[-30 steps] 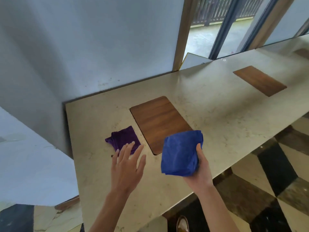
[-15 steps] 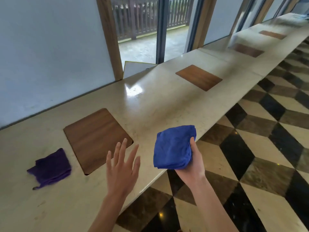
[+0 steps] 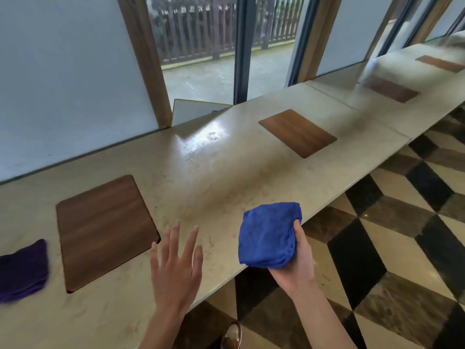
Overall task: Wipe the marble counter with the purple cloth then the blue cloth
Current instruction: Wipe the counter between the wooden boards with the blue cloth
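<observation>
The fingers (image 3: 298, 229) of the right hand (image 3: 295, 263) curl up behind the blue cloth (image 3: 269, 235) with the palm under it, clamped on the bundle and holding it above the front edge of the marble worktop (image 3: 214, 172). The blue cloth is a deep, saturated blue, folded into a thick, roughly square wad with a soft, fuzzy surface and stacked layers showing along its lower edge. The left hand (image 3: 176, 270) is held flat over the worktop, its fingers (image 3: 171, 238) straight and spread apart, gripping nothing. The purple cloth (image 3: 22, 269) lies on the worktop at the far left, dark violet, flattened and slightly rumpled, just beside a wooden inlay panel (image 3: 104, 230) set into the pale, glossy marble. Further wooden panels sit along the worktop to the right.
</observation>
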Motion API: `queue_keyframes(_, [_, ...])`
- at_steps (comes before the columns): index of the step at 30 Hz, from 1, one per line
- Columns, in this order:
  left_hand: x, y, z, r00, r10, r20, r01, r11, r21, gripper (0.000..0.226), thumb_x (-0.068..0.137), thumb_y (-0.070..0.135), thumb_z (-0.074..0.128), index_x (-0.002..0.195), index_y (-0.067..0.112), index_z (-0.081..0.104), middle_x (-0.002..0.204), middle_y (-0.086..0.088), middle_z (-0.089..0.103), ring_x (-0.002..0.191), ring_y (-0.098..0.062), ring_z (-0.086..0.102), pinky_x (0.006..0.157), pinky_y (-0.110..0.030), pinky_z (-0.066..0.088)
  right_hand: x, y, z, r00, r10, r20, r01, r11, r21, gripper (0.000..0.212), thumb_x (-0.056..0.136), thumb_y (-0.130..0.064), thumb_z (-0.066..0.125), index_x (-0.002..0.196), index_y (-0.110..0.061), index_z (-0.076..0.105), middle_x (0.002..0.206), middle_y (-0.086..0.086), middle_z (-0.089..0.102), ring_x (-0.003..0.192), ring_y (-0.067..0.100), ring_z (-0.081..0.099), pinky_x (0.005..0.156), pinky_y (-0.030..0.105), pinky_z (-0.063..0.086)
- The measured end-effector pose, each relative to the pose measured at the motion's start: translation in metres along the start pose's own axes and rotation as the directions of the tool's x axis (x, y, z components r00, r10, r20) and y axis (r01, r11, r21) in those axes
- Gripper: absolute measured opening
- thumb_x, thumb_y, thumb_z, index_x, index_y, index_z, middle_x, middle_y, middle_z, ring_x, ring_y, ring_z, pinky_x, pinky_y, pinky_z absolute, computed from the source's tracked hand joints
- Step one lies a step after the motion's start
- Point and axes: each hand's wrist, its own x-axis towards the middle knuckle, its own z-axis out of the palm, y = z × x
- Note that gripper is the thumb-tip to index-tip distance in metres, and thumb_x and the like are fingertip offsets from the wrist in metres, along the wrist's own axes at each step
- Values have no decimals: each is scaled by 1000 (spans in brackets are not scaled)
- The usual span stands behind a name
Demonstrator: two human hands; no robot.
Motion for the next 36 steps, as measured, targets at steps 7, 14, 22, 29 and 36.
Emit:
queue_keyframes(7, [59,11,54,992,-129,4,129,991,-30,54,100,52,22,152,43,33,166,-1,21,151,-26,22,121,-52,11,98,-42,-3,996,68,-52,-71,996,-50,51,101,-50,47,134,-15,64,143,15,58,134,36,53,119,53,29])
queue_keyframes(14, [121,19,118,970,-239,34,240,970,-39,53,99,47,31,151,42,34,162,-6,30,150,-27,19,117,-60,20,209,-88,-13,992,38,-123,-56,988,-147,51,100,-49,48,137,-17,61,140,12,61,131,35,56,117,53,32])
queue_keyframes(22, [167,13,169,941,-327,83,332,941,-59,54,99,52,26,152,47,28,166,2,21,152,-24,18,120,-55,14,318,-116,-14,983,-104,-148,28,896,-444,44,100,-47,48,127,-17,65,126,9,70,107,22,70,93,40,56])
queue_keyframes(29, [160,-1,204,923,-366,121,371,928,-21,54,101,57,17,154,47,23,167,5,14,153,-20,9,120,-49,6,392,-38,-39,972,-150,180,171,-70,-983,64,96,-65,39,150,-30,42,153,-15,38,146,10,28,123,45,8])
queue_keyframes(36, [139,-12,207,880,-455,137,456,890,20,54,101,56,16,153,47,25,166,5,20,152,-25,14,121,-47,4,394,14,-69,878,-33,478,286,-764,-578,64,100,-57,15,159,-31,17,167,-1,16,155,27,8,120,61,1])
